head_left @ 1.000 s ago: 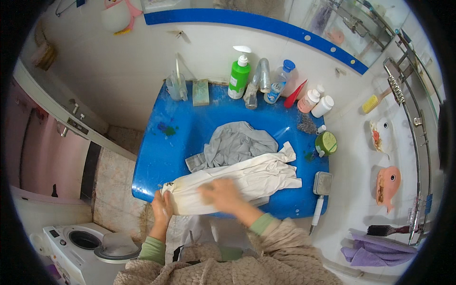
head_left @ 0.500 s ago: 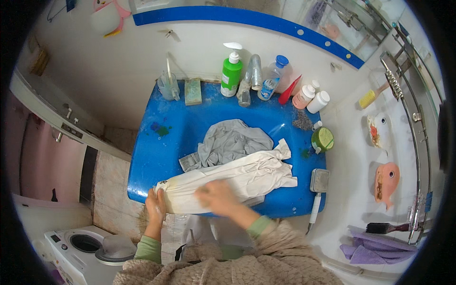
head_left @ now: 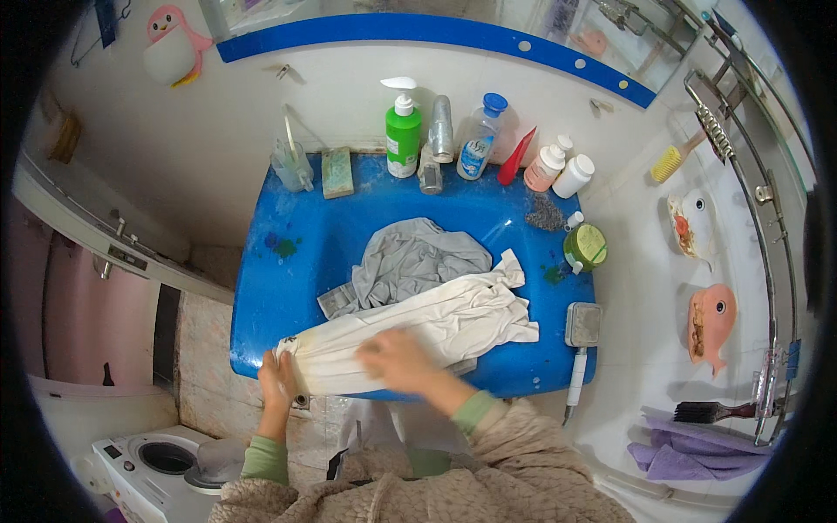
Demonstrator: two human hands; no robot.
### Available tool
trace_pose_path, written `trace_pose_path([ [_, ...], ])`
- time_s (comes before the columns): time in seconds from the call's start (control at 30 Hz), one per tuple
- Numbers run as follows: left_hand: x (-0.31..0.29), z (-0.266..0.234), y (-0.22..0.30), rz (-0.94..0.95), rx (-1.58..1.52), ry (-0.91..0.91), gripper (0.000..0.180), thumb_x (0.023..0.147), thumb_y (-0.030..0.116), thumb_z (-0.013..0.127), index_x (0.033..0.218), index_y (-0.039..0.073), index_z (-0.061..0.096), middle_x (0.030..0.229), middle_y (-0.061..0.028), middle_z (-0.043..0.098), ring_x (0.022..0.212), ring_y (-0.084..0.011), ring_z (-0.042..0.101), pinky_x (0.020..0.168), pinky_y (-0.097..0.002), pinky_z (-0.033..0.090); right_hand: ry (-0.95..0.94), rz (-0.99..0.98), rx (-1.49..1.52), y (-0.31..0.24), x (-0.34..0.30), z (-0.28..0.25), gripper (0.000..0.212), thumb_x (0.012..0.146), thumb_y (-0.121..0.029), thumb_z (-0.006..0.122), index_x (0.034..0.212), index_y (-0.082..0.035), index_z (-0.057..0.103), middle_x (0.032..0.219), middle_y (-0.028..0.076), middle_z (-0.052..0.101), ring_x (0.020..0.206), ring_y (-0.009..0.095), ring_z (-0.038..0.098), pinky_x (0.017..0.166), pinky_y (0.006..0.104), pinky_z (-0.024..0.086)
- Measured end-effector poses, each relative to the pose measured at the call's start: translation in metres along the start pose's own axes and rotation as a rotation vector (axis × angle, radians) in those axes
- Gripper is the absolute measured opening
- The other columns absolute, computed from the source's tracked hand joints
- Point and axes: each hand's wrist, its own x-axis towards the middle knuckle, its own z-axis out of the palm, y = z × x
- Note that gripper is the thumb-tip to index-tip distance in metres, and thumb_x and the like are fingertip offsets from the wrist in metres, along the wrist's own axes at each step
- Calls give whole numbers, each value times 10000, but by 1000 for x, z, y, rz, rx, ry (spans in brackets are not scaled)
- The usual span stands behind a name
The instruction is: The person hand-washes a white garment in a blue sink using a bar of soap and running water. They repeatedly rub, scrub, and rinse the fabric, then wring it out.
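A cream-white garment [head_left: 427, 322] lies stretched across the front of the blue washbasin [head_left: 253, 301], with a yellowish patch near its left end. My left hand [head_left: 277, 380] grips that left end at the basin's front edge, fingers closed on the cloth. Over the middle of the garment is my right hand [head_left: 397, 359], curled and blurred by motion. Whatever it may hold is hidden. Behind the white cloth a crumpled grey garment [head_left: 418, 261] rests in the bowl, partly covered by it.
Along the back stand a cup [head_left: 292, 166], a soap bar [head_left: 336, 173], a green pump bottle [head_left: 403, 139], the faucet [head_left: 440, 131] and a clear bottle [head_left: 480, 139]. A green tub [head_left: 585, 247] and a shower head [head_left: 582, 327] sit at right. A washing machine [head_left: 144, 471] stands lower left.
The view has shifted slightly, so the scene sits a little further left. My left hand still grips the garment's end; my right hand stays blurred over its middle.
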Motion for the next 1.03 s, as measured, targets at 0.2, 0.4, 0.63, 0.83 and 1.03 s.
trace_pose_path([
  [0.2,5,1,-4,-14,199,-63,204,815,153,584,878,-30,519,813,-259,579,720,-399,568,621,-442,434,147,544,-268,97,-89,-73,360,780,-154,592,1133,-211,549,1003,142,526,941,334,507,787,432,420],
  [0.4,25,41,93,527,300,133,571,649,121,684,1179,68,478,1054,-129,590,1000,-304,537,861,-445,371,813,700,741,98,-115,-48,442,832,-106,576,1254,-123,444,939,52,485,885,178,487,774,315,409],
  [0.63,25,173,169,728,480,-561,286,728,281,644,917,72,596,916,-124,623,871,-257,593,732,-408,417,1096,600,1078,76,-124,-50,522,884,-204,528,1346,-77,320,926,55,514,850,149,505,771,303,437],
  [0.83,15,117,184,852,81,-513,206,795,225,599,883,39,589,844,-143,596,752,-308,561,691,-373,430,1144,577,1359,71,-130,-58,520,893,-213,526,1353,-124,303,888,64,517,825,167,530,698,322,480],
  [1.03,-3,45,81,-35,-774,-792,408,889,288,549,1216,51,495,1086,-103,573,897,-250,535,810,-310,418,967,690,1190,74,-116,-53,608,873,-254,576,1387,-165,266,931,65,515,832,178,526,774,289,458],
])
